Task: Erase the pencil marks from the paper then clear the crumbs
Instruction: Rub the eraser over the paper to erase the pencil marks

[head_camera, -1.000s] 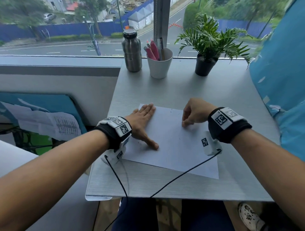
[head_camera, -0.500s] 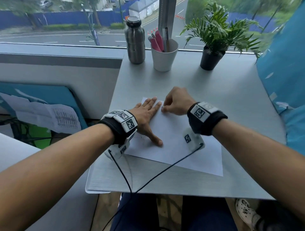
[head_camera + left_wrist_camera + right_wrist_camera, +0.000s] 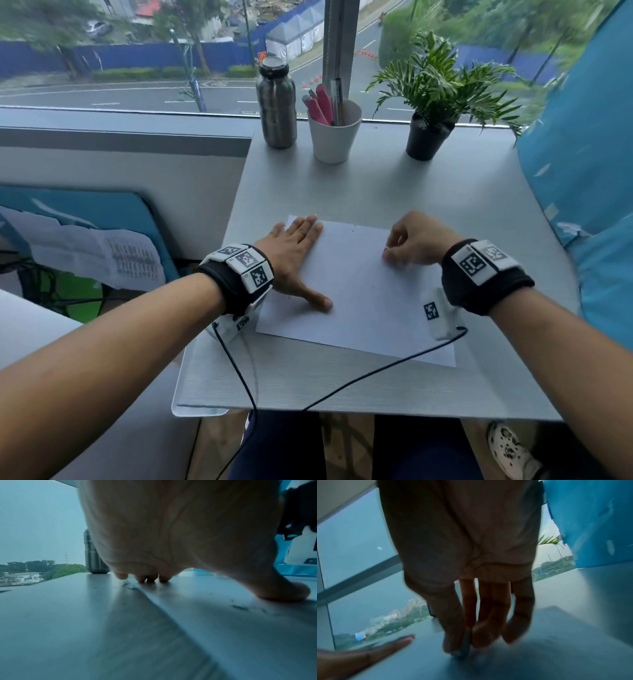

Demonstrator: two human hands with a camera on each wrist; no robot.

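Observation:
A white sheet of paper [image 3: 359,291] lies on the grey table [image 3: 428,192]. My left hand [image 3: 294,253] presses flat on the sheet's left side, fingers straight and thumb spread. My right hand [image 3: 407,246] hovers over the sheet's right part, fingers curled, pinching a small pale eraser [image 3: 464,650] whose tip touches the paper. In the left wrist view dark crumbs [image 3: 240,607] lie on the paper near the thumb, and more sit by the fingertips [image 3: 147,579]. The right wrist view is blurred.
At the table's far edge stand a steel bottle [image 3: 275,106], a white cup of pens [image 3: 334,137] and a potted plant [image 3: 431,102]. A blue panel [image 3: 589,154] rises on the right. Cables [image 3: 342,387] run over the near edge.
My right hand with the eraser swept from near the left fingertips back to the right across the sheet. The left hand stayed pressed in place. The head view shifted a little.

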